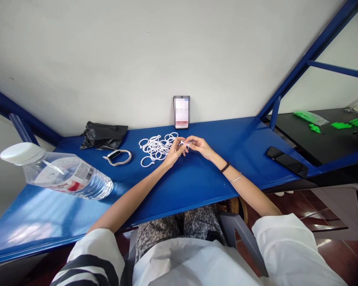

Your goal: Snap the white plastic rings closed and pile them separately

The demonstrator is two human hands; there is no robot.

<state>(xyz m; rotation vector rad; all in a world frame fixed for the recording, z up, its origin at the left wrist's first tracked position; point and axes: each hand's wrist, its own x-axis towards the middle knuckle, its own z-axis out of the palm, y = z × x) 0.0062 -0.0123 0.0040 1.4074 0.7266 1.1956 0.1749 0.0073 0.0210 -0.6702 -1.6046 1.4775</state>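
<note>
Both hands meet at the middle of the blue table and pinch a small white plastic ring [184,143] between their fingertips. My left hand [176,149] closes on its left side, my right hand [199,145] on its right; fingers hide much of it. A loose pile of several similar white rings [158,147], some with small knobs at their ends, lies just left of my left hand. One ring rests slightly apart at the pile's front edge.
A phone [181,113] leans upright against the wall behind the hands. Left stand a water bottle [74,178], a wristwatch [119,157] and a black plastic bag [104,136]. Another phone [287,161] lies right. Green pieces [341,125] sit on the neighbouring black table.
</note>
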